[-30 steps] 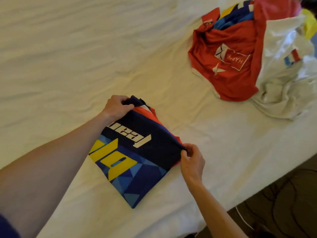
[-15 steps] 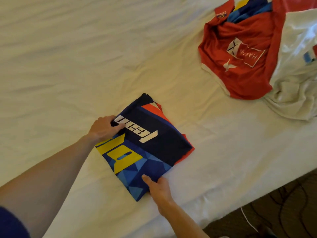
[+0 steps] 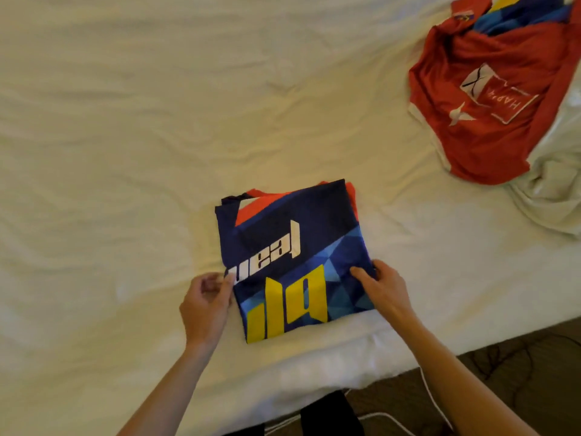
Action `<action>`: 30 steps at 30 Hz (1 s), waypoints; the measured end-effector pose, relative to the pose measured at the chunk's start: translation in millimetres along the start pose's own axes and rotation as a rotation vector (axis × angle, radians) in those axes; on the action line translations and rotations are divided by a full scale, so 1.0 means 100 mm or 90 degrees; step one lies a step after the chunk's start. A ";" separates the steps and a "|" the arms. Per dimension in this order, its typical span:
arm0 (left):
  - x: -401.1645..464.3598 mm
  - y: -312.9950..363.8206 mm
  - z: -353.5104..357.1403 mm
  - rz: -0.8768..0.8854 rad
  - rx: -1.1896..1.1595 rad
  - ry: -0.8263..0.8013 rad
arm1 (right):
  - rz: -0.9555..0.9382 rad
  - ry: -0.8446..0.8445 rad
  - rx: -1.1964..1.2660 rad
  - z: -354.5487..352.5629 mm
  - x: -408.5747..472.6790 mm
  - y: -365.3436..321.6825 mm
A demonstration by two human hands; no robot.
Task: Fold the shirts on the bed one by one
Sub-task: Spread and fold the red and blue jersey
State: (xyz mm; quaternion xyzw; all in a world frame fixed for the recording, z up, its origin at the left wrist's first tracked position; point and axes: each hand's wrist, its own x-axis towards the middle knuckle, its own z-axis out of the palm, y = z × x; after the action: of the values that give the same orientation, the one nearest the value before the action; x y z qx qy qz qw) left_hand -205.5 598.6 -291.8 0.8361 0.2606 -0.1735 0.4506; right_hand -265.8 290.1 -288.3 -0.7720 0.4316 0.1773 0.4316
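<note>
Head view: a folded blue shirt [image 3: 292, 259] lies flat on the white bed sheet [image 3: 125, 136], near the bed's near edge and roughly centred in the frame. The shirt forms a compact rectangle; its upper face shows dark navy fabric, an orange-red panel at the far left corner, white lettering across the middle, large yellow characters toward the near edge, and light-blue geometric patches on the right side. The left hand [image 3: 206, 306] is at the shirt's left edge, fingers curled, fingertips pinching the edge just beside the white lettering. The right hand [image 3: 382, 289] is at the shirt's right edge, thumb lying on the top face and the other fingers wrapped around the edge, gripping the fabric. Both forearms reach in from the bottom of the frame. At the far right of the bed, well apart from the folded shirt, lies a crumpled red shirt [image 3: 484, 99] bearing a white printed emblem, with blue and yellow fabric [image 3: 522, 11] bunched behind it and white cloth [image 3: 553, 184] just beside it on the right. Dark floor [image 3: 518, 372] and a thin white cable [image 3: 434, 398] show below the bed edge
</note>
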 end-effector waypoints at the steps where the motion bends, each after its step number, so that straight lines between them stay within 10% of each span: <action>1: 0.07 0.08 0.04 0.021 0.015 0.046 | -0.031 0.038 -0.016 0.03 -0.04 -0.04; 10: 0.51 0.60 0.40 0.113 0.156 0.170 | -0.131 0.155 -0.157 0.15 0.56 -0.79; 21: 0.70 0.86 0.56 0.254 0.288 0.214 | -0.070 0.098 0.055 0.03 0.36 -0.40; 24: 0.73 1.21 0.84 0.487 0.298 -0.018 | -0.023 0.055 0.014 -0.01 0.18 -0.18; 27: 0.81 1.64 1.19 0.482 0.431 -0.323 | 0.012 -0.022 0.006 -0.04 0.06 -0.03; 30: 0.90 2.00 1.49 0.420 0.636 -0.402 | 0.038 -0.086 -0.006 -0.07 0.02 0.07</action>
State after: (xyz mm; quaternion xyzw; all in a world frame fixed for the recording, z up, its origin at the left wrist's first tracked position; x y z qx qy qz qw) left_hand -22.9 406.1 -285.9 0.8889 -0.2639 -0.3625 0.0941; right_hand -270.8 281.7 -289.2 -0.7469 0.4235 0.2440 0.4509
